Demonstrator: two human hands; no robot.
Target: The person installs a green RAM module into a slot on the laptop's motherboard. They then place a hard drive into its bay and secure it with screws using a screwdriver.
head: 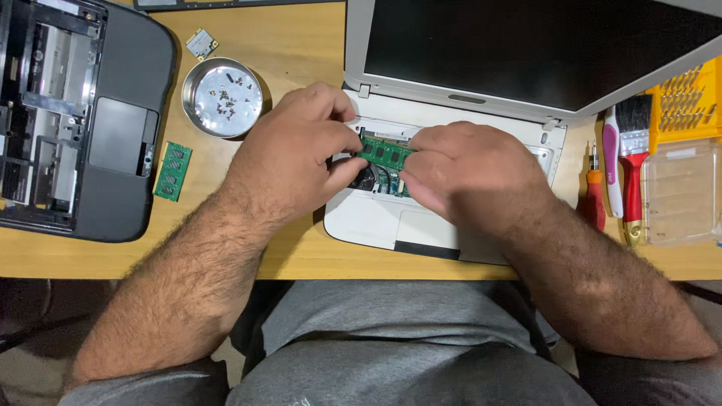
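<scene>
While my left hand (289,154) and right hand (470,169) pinch the green memory module (385,153) by its two ends, it sits over the open bay of the white laptop (376,218), about mid-table. Both grips are closed on the board. If I press unevenly or at the wrong angle, I judge the contacts or side clips could bend. Its long axis runs left to right, tilting slightly nearer at the right end. A spare green module (173,171) and the metal screw dish (222,98) lie to the left.
</scene>
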